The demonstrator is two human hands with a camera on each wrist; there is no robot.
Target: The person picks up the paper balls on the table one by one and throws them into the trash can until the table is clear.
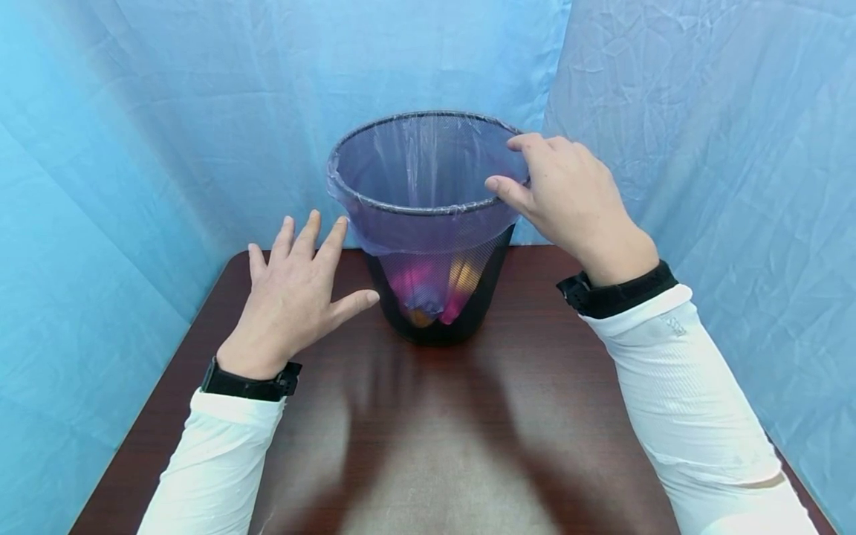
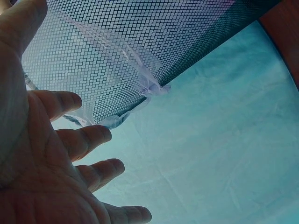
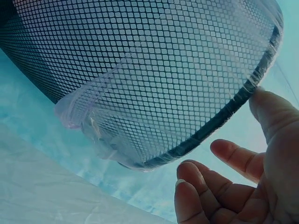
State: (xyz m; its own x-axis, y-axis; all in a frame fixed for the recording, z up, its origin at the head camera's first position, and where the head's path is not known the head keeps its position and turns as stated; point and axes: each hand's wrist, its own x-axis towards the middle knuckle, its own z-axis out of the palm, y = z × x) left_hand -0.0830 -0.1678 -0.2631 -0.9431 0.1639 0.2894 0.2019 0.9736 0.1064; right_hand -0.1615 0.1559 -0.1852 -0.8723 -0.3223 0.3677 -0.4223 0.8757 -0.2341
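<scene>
A black mesh wastebasket (image 1: pixel 495 275) stands upright at the table's far edge. Its thin purple-tinted plastic liner (image 1: pixel 414 230) is folded over the round rim (image 1: pixel 414 211). Through the mesh, pink, yellow and orange items (image 1: pixel 428 290) show at the bottom, too blurred to name. My left hand (image 1: pixel 287 305) is spread beside the basket's left side, fingers straight and holding nothing. My right hand (image 1: pixel 575 193) is at the right of the rim, thumb and forefinger apart. In the right wrist view the thumb tip (image 3: pixel 261 95) meets the rim, while the other fingers bend loosely outside it.
The dark brown wooden table (image 1: pixel 428 446) stretches from the basket toward me, with arm shadows across it. Light blue cloth (image 1: pixel 234 89) hangs behind and on both sides. Each wrist carries a black strap (image 1: pixel 622 290) over a white sleeve.
</scene>
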